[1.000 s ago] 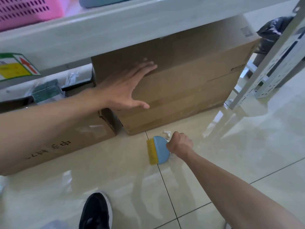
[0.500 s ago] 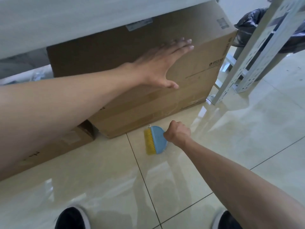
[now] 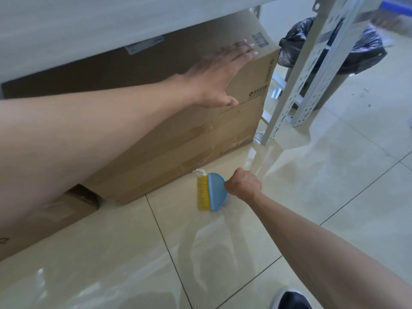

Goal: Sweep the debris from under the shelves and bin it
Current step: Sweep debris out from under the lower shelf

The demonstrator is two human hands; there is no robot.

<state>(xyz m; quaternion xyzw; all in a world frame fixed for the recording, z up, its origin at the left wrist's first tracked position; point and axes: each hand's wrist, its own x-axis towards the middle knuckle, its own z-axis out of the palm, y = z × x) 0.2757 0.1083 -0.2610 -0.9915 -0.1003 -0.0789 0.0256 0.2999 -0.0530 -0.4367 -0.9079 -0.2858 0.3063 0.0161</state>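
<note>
My right hand (image 3: 243, 185) is closed around the handle of a small blue brush (image 3: 215, 191) with yellow bristles, held low on the tiled floor in front of a big cardboard box (image 3: 200, 139). A scrap of white debris (image 3: 199, 172) lies at the far end of the bristles, against the foot of the box. My left hand (image 3: 219, 72) lies flat with fingers spread on the box's upper front, near its right corner. The box sits under a white shelf (image 3: 89, 30). A bin lined with a black bag (image 3: 354, 50) stands behind the shelf posts at the upper right.
Two perforated metal shelf posts (image 3: 296, 81) rise just right of the box. A second, lower cardboard box (image 3: 44, 221) lies at the left. My shoe (image 3: 292, 299) shows at the bottom edge. Glossy tiled floor (image 3: 323, 175) spreads to the right and front.
My left hand has slid right along the box front toward its right corner. The brush and my right hand stay by the foot of the box, with white debris showing at the bristles.
</note>
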